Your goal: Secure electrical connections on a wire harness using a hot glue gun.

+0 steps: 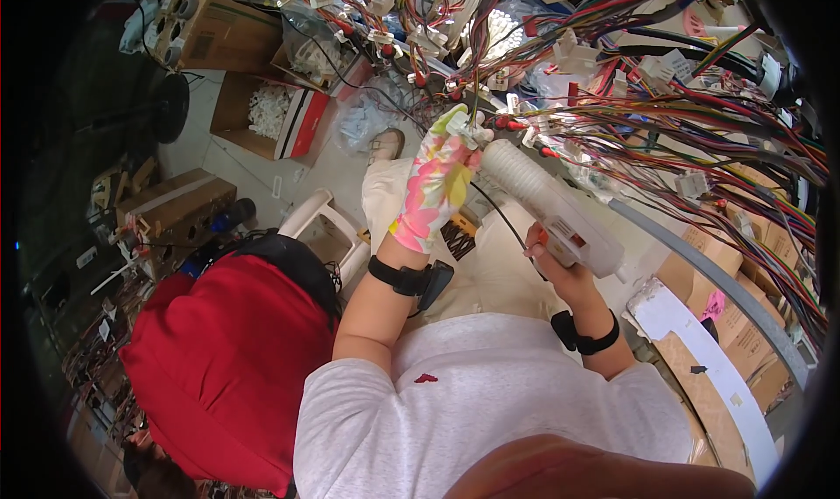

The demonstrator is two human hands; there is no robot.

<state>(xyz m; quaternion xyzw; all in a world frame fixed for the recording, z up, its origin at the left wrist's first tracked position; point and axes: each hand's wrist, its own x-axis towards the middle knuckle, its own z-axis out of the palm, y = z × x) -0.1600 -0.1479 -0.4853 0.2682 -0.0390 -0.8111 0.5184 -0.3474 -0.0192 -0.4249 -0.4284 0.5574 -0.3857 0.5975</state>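
My left hand (pixel 437 179), in a pink, yellow and white patterned glove, is closed around a white plastic connector (pixel 472 131) at the lower end of hanging wires. My bare right hand (pixel 560 258) grips a white, translucent glue gun (pixel 564 214) with a ribbed barrel. The barrel points up and left, its front end close beside the connector; whether they touch I cannot tell. A black cord (pixel 503 214) curves between my hands, in front of my lap. Several red-tipped wire ends (pixel 507 123) hang just right of the connector.
Dense bundles of coloured wires (pixel 700 127) spread across the top and right. A curved grey rail (pixel 709 276) runs down the right, beside cardboard boxes (pixel 744 324). At left stand an open box of white parts (pixel 271 109), a pale plastic chair (pixel 324 223) and a red cloth (pixel 236 350).
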